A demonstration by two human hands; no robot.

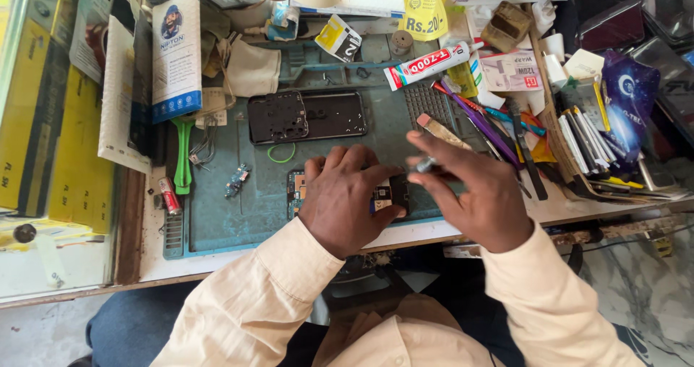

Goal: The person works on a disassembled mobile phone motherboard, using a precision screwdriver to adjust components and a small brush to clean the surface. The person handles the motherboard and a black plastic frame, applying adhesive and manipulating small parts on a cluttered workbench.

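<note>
Steadying an opened phone (376,193) on the teal repair mat (217,215) w/ left hand (345,197) pressed flat, fingers spread, right hand (473,193) pinching a small metal-tipped tool (426,165) just above it; next move likely calls for precise tip placement; crowded workshop surface (152,262), adhesive tube (428,65) behind.

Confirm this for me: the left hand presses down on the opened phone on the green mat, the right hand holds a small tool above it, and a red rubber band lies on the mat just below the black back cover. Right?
One detail is wrong: the rubber band is green, not red, as the head view shows. The rest holds: left hand on the opened phone on the green mat, right hand holding a small tool, the band just below the black back cover.
</note>
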